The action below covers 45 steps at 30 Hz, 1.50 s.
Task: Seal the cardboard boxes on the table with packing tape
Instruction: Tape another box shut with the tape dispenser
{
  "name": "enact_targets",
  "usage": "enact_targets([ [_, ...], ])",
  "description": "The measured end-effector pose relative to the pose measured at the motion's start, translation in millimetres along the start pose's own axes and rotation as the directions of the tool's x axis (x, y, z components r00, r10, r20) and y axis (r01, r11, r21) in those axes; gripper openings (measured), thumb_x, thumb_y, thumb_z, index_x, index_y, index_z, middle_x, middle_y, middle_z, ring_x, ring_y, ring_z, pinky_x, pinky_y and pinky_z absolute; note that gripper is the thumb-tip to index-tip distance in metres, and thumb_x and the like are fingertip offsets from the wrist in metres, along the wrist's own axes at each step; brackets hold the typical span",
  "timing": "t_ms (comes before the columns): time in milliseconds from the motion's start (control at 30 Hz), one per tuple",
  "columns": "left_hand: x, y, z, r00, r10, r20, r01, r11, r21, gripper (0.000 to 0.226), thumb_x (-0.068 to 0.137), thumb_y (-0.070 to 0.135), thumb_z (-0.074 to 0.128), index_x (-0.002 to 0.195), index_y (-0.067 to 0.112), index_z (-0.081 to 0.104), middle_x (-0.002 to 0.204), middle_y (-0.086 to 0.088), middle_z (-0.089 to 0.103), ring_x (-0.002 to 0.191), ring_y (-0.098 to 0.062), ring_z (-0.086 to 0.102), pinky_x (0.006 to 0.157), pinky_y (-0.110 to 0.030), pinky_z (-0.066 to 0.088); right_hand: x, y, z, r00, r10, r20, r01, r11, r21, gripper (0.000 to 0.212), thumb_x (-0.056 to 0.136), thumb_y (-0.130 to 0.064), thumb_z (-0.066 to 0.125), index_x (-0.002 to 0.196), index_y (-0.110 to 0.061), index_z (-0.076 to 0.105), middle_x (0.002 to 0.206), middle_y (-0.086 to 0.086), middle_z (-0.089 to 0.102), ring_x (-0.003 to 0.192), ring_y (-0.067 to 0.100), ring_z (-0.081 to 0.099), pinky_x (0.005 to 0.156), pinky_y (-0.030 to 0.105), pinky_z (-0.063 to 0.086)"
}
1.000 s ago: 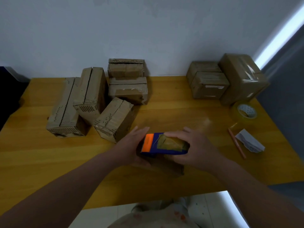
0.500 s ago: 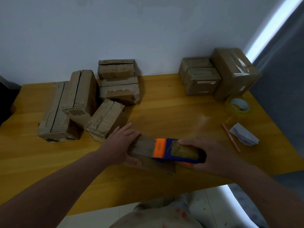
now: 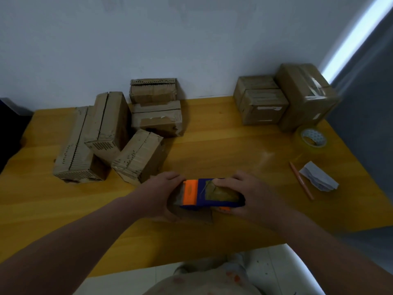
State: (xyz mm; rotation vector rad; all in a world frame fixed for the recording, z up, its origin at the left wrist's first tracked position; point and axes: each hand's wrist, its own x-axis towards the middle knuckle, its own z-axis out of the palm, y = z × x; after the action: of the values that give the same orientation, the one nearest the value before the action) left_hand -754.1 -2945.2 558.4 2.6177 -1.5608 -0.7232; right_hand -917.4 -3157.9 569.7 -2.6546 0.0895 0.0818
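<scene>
On the box, right hand grips dispenser; left hand holds box

A plain, pale grey-white painted wall fills the upper half of the view, dimly lit. A yellow-orange wooden table stands with its far edge against it. At the upper right a bright slanting strip of daylight borders a grey-blue surface, curtain or wall, hard to tell. A pale speckled floor shows below the table's near edge.
</scene>
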Motion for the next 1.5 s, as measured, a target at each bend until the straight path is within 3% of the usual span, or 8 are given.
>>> enact_targets([
  [433,-10.7,-14.7,1.5,1.000,-0.026,-0.007,0.026,1.000,0.007,0.109,0.068,0.058,0.076,0.152,0.024,0.015,0.152,0.007,0.020,0.135,-0.012,0.024,0.112,-0.024,0.021,-19.9,30.3,-20.4,0.997,0.013,0.081,-0.004,0.994,-0.107,0.069,0.074,-0.062,0.068,0.135,-0.053,0.035,0.099,-0.014,0.045,0.087,0.005,0.046,0.071,0.014,0.027],
  [600,-17.4,-17.3,11.7,0.999,0.012,-0.049,-0.006,0.993,0.116,0.108,0.072,0.078,0.049,0.153,0.020,0.008,0.158,0.003,0.013,0.146,-0.019,0.013,0.114,-0.032,-0.008,-17.7,33.3,-14.3,0.998,0.018,0.061,-0.008,0.987,-0.159,0.071,0.076,-0.061,0.070,0.139,-0.041,0.043,0.109,-0.004,0.054,0.091,0.008,0.044,0.073,0.017,0.026],
  [700,-26.5,-21.1,31.5,0.991,-0.072,-0.111,0.091,0.980,0.178,0.112,0.074,0.090,0.013,0.151,0.008,0.015,0.157,-0.012,0.014,0.143,-0.033,0.024,0.112,-0.046,0.013,-22.1,38.5,-7.1,1.000,0.001,0.023,0.002,0.988,-0.155,0.070,0.073,-0.066,0.066,0.135,-0.042,0.044,0.105,-0.004,0.057,0.087,0.006,0.043,0.070,0.014,0.026],
  [800,-40.8,-19.3,46.3,0.950,-0.254,-0.183,0.274,0.957,0.093,0.107,0.082,0.082,0.010,0.143,-0.004,0.029,0.148,-0.026,0.032,0.134,-0.037,0.036,0.103,-0.050,0.031,-25.1,39.3,1.5,1.000,0.003,-0.017,-0.005,0.991,-0.134,0.069,0.070,-0.070,0.060,0.130,-0.042,0.042,0.094,-0.004,0.060,0.078,0.003,0.044,0.069,0.009,0.022],
  [1100,-39.1,-3.1,54.3,0.936,-0.326,-0.132,0.341,0.934,0.111,0.108,0.084,0.080,0.006,0.138,-0.007,0.043,0.144,-0.026,0.040,0.132,-0.038,0.042,0.104,-0.055,0.030,-26.3,49.8,18.5,0.997,-0.013,-0.082,0.005,0.995,-0.102,0.071,0.069,-0.063,0.070,0.130,-0.037,0.044,0.091,-0.001,0.060,0.074,0.012,0.057,0.068,0.014,0.027],
  [1167,-36.3,2.8,54.5,0.936,-0.314,-0.161,0.332,0.937,0.108,0.111,0.081,0.082,0.001,0.143,-0.004,0.035,0.149,-0.024,0.032,0.138,-0.035,0.032,0.109,-0.053,0.023,-26.1,48.9,20.5,0.996,-0.008,-0.093,-0.001,0.996,-0.092,0.068,0.070,-0.069,0.059,0.128,-0.037,0.043,0.091,-0.001,0.061,0.074,0.013,0.059,0.068,0.019,0.031],
  [1300,-25.3,26.5,58.3,0.965,-0.183,-0.189,0.211,0.967,0.141,0.107,0.064,0.083,-0.019,0.142,0.010,-0.025,0.151,-0.012,-0.029,0.140,-0.023,-0.025,0.113,-0.041,-0.014,-27.1,47.1,26.6,0.994,0.022,-0.105,-0.028,0.998,-0.055,0.067,0.070,-0.071,0.052,0.127,-0.039,0.041,0.093,0.003,0.062,0.077,0.019,0.061,0.071,0.031,0.036],
  [1500,-4.6,61.4,55.3,0.985,-0.111,-0.134,0.134,0.974,0.183,0.088,0.090,0.071,0.016,0.145,0.013,-0.024,0.143,-0.004,-0.036,0.134,-0.014,-0.030,0.112,-0.040,-0.016,-32.6,40.4,23.6,0.992,0.097,-0.076,-0.098,0.995,-0.009,0.067,0.070,-0.056,0.063,0.132,-0.038,0.046,0.097,0.008,0.059,0.084,0.025,0.055,0.077,0.033,0.033],
])
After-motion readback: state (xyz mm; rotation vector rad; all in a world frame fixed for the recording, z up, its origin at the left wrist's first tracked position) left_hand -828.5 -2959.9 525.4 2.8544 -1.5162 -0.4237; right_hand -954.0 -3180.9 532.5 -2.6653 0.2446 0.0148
